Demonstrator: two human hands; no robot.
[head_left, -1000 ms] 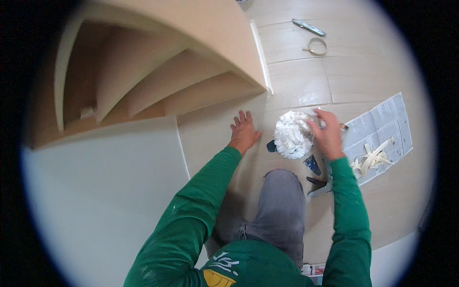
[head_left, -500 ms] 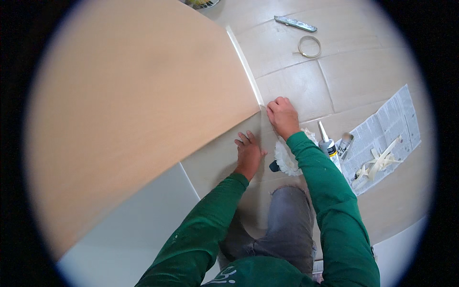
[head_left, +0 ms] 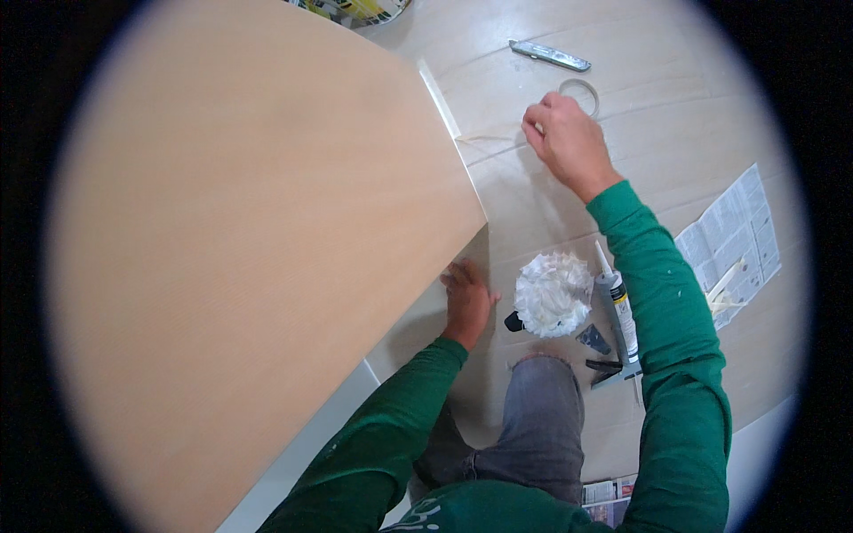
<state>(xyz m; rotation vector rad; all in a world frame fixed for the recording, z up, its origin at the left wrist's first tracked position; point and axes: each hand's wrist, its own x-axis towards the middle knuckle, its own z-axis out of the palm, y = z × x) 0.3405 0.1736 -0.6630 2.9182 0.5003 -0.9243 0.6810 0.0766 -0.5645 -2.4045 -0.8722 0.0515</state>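
A large wood-toned panel (head_left: pixel 267 178) fills the left side. Along the far part of its edge on the floor runs a pale strip of masking tape (head_left: pixel 435 93). A loose length of the tape (head_left: pixel 490 138) stretches from there to my right hand (head_left: pixel 569 142), whose fingers are pinched on its end. That hand hovers over the floor, beside a tape roll (head_left: pixel 584 96). My left hand (head_left: pixel 468 302) is spread below the near corner of the panel, its fingertips partly hidden by the panel's edge; what they touch cannot be made out.
A utility knife (head_left: pixel 549 55) lies at the far side. Near my knee are crumpled white paper (head_left: pixel 553 295), a sealant cartridge (head_left: pixel 619 306) in a gun and a small dark scraper (head_left: pixel 593 338). Newspaper (head_left: pixel 737 222) with tape scraps lies right; a can (head_left: pixel 369 11) stands at the top.
My right hand has moved away and to the right from the panel's corner, peeling tape off its edge. The left hand has shifted slightly toward me.
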